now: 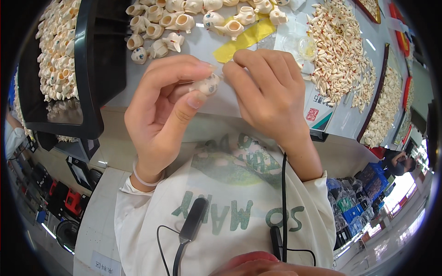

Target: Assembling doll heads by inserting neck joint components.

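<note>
Between the thumb and fingers of my left hand (159, 108) is a small cream doll head (210, 85) with painted eyes. My right hand (271, 94) is close beside it, back of the hand up and fingers curled inward. Its fingertips are near the head, and what they pinch, if anything, is hidden. Beyond my hands, several similar hollow doll heads (185, 22) lie on the table. To the right spreads a heap of small pointed cream pieces (336, 50), some with reddish marks.
A strip of yellow paper (246, 40) lies beyond my hands. Near the heap sits a small clear dish (307, 48) with yellowish contents. At the left stands a black-rimmed tray (90, 99) with many doll heads; a dark-edged tray (374, 96) of pale pieces is at the right.
</note>
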The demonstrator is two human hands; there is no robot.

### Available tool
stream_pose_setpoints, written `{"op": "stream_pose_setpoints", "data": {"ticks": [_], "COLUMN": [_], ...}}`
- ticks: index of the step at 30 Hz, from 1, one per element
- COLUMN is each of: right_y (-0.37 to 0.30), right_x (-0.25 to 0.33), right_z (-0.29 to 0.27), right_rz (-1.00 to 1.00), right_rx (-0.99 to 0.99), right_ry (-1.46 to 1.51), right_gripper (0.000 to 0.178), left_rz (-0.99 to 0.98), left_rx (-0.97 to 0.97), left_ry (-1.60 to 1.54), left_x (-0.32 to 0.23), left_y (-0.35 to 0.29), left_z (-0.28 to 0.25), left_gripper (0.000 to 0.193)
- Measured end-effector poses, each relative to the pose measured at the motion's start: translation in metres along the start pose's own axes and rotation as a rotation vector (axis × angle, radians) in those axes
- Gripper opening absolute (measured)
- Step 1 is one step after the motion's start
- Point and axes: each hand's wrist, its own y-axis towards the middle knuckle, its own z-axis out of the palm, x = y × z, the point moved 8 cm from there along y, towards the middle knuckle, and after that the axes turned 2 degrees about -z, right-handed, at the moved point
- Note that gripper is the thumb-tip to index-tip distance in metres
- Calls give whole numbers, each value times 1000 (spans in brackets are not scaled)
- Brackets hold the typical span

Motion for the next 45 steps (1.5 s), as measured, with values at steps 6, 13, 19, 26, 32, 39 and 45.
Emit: {"op": "stream_pose_setpoints", "data": {"ticks": [6, 13, 19, 26, 32, 39, 45], "right_y": [5, -3, -10, -19, -25, -25, -37], "right_x": [-11, -25, -19, -18, -22, -22, -22], "right_z": [-5, -38, -41, -37, -37, -41, -27], "right_rz": [134, 454, 454, 509, 627, 527, 756], "right_rx": [12, -237, -245, -261, -312, -246, -493], "right_ry": [165, 780, 898, 942, 869, 734, 1098], "right_gripper": [22, 13, 13, 11, 22, 22, 18], "left_rz": [-111, -267, -319, -402, -242, -249, -258], "left_rx": [11, 78, 62, 46, 144, 70, 87], "left_ry": [-241, -490, -525, -443, -578, -633, -678], "left_x": [9, 19, 23, 25, 25, 31, 32], "left_y": [0, 0, 1, -1, 0, -5, -4], "left_z": [3, 22, 41, 43, 45, 48, 51], "left_gripper": [26, 30, 40, 50, 25, 25, 25]}}
